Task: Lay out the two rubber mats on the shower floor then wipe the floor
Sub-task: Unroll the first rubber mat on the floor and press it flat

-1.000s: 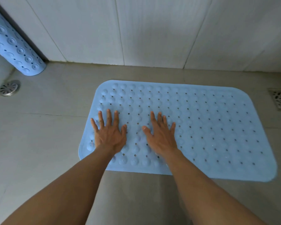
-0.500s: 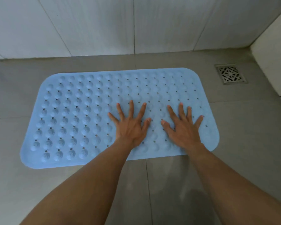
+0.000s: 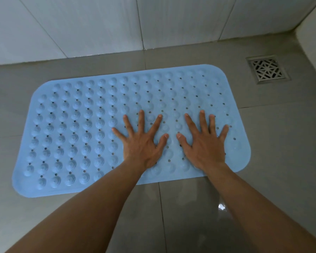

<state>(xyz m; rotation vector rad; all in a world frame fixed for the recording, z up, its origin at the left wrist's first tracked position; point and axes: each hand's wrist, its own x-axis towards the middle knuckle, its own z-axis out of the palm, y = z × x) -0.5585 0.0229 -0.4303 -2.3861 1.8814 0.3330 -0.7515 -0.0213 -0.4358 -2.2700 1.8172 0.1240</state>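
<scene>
A light blue rubber mat (image 3: 77,128) with raised bumps and small holes lies flat on the grey tiled shower floor (image 3: 281,143). My left hand (image 3: 141,143) rests palm down on the mat, right of its middle, fingers spread. My right hand (image 3: 203,143) presses flat beside it near the mat's right end, fingers also spread. Neither hand holds anything. The second mat is out of view.
A square metal floor drain (image 3: 267,69) sits at the back right, just beyond the mat's corner. White tiled walls (image 3: 98,26) close the back and the right side. A wet, shiny patch of floor (image 3: 199,212) lies between my forearms.
Both hands have slid from the mat's left part to its right part, still flat on it. My view swung right, so the rolled second mat and the round drain left the frame.
</scene>
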